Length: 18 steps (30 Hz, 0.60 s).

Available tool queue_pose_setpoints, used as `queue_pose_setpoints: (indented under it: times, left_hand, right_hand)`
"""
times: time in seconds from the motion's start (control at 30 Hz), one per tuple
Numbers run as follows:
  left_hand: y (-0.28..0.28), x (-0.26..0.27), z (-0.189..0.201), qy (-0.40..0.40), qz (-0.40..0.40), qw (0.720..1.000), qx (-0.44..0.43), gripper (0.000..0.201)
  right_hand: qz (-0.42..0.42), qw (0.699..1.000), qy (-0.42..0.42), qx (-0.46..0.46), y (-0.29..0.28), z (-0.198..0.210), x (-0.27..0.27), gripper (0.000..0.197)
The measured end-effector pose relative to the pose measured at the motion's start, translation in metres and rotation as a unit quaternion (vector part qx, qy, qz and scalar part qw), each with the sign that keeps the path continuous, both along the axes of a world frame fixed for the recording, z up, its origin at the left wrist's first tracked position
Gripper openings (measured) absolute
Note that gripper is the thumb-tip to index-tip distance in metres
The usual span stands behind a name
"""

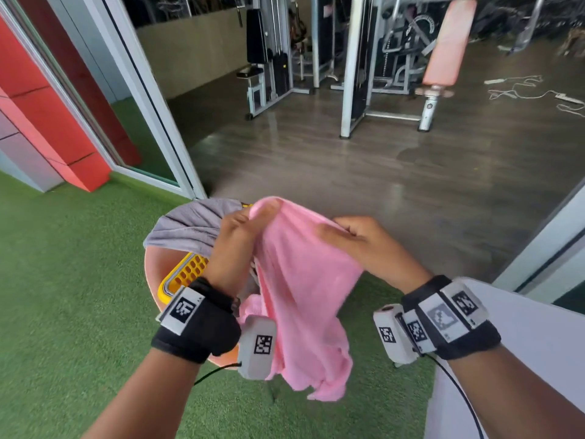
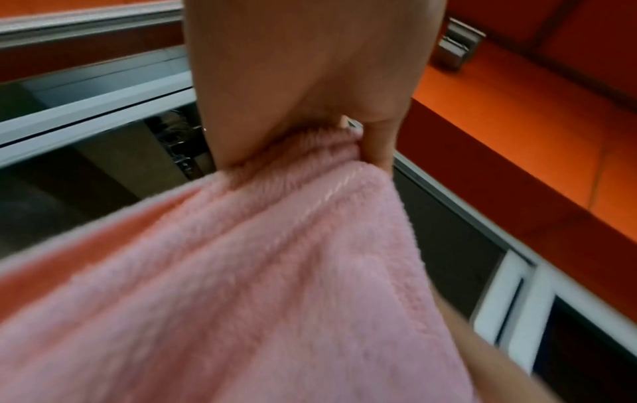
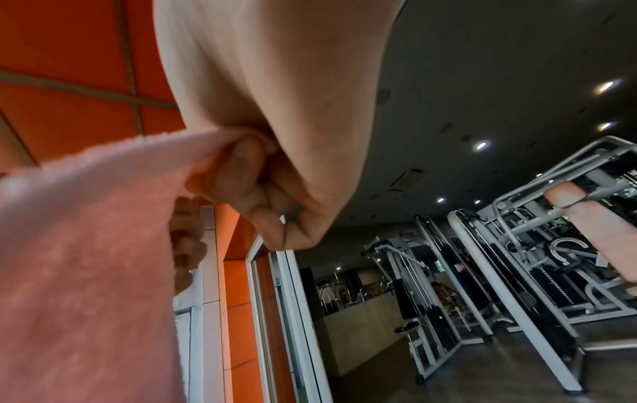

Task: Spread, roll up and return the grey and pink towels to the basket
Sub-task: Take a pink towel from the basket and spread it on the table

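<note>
Both hands pinch the pink towel (image 1: 300, 280) at its top edge; soft, light, floppy below the fingers (image 3: 241, 169), best held by corners.

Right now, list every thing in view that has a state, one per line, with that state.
pink towel: held up in the air by both hands, unrolled, hanging loose.
grey towel: draped over the basket's far rim, unrolled.
basket: yellow, standing on a round pink surface, partly covered by the towels.
left hand: grips the pink towel's top edge.
right hand: pinches the pink towel's top edge.
</note>
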<state>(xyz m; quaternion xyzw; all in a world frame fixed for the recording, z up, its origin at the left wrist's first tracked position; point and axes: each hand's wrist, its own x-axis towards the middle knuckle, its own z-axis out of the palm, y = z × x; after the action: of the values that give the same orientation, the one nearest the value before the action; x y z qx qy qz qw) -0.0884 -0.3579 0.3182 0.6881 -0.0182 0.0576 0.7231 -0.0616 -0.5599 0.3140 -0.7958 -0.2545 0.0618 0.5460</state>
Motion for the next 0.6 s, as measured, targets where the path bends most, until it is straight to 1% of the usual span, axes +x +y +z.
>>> queue_pose_setpoints:
  times: [0.03, 0.07, 0.1, 0.13, 0.17, 0.2, 0.23, 0.3, 0.33, 0.4, 0.47, 0.53, 0.6]
  left_hand:
    - [0.002, 0.002, 0.002, -0.005, 0.012, 1.000, -0.019, 0.042]
    - [0.000, -0.001, 0.004, -0.008, -0.011, 1.000, -0.009, 0.032]
    - [-0.004, -0.004, 0.003, -0.007, -0.058, 0.998, 0.019, 0.026]
    - [-0.010, -0.009, 0.003, -0.003, -0.121, 0.991, 0.048, 0.027]
    - [-0.015, -0.011, -0.003, 0.007, -0.177, 0.982, 0.069, 0.032]
    - [-0.019, -0.013, -0.008, 0.011, -0.205, 0.975, 0.081, 0.039]
    - [-0.020, -0.010, -0.011, 0.010, -0.198, 0.976, 0.087, 0.047]
    - [-0.019, -0.004, -0.012, -0.012, -0.130, 0.990, 0.051, 0.056]
    - [-0.018, -0.002, -0.015, -0.018, -0.094, 0.995, 0.018, 0.055]
    - [-0.020, -0.003, -0.018, -0.022, -0.062, 0.998, -0.014, 0.042]
    - [-0.029, -0.010, -0.019, -0.020, -0.066, 0.997, 0.018, 0.025]
    - [-0.039, -0.017, -0.018, -0.028, -0.076, 0.995, 0.060, 0.031]
    - [-0.040, -0.016, -0.018, -0.043, -0.056, 0.995, 0.066, 0.036]
  right_hand:
    - [0.005, 1.000, 0.004, -0.005, -0.003, -0.004, -0.001, 0.045]
    - [0.007, 1.000, 0.003, -0.003, -0.005, -0.005, -0.002, 0.050]
    - [0.005, 1.000, -0.005, 0.008, -0.006, -0.003, -0.001, 0.053]
    - [-0.001, 1.000, -0.018, 0.025, -0.005, 0.001, 0.000, 0.051]
    - [-0.003, 0.999, -0.029, 0.044, -0.004, 0.006, 0.001, 0.045]
    - [-0.002, 0.998, -0.035, 0.051, -0.004, 0.010, 0.002, 0.037]
    - [0.004, 0.998, -0.036, 0.057, -0.003, 0.010, 0.004, 0.030]
    - [0.003, 0.997, -0.004, 0.078, -0.002, 0.003, 0.005, 0.009]
    - [-0.004, 0.996, 0.020, 0.091, -0.003, -0.002, 0.003, 0.010]
    - [-0.008, 0.993, 0.037, 0.107, -0.002, -0.009, 0.001, 0.021]
    - [-0.014, 0.991, 0.013, 0.130, 0.000, -0.008, 0.000, 0.025]
    - [-0.016, 0.988, 0.013, 0.150, 0.003, -0.005, 0.001, 0.029]
    - [-0.019, 0.988, 0.029, 0.150, 0.006, -0.008, 0.001, 0.026]
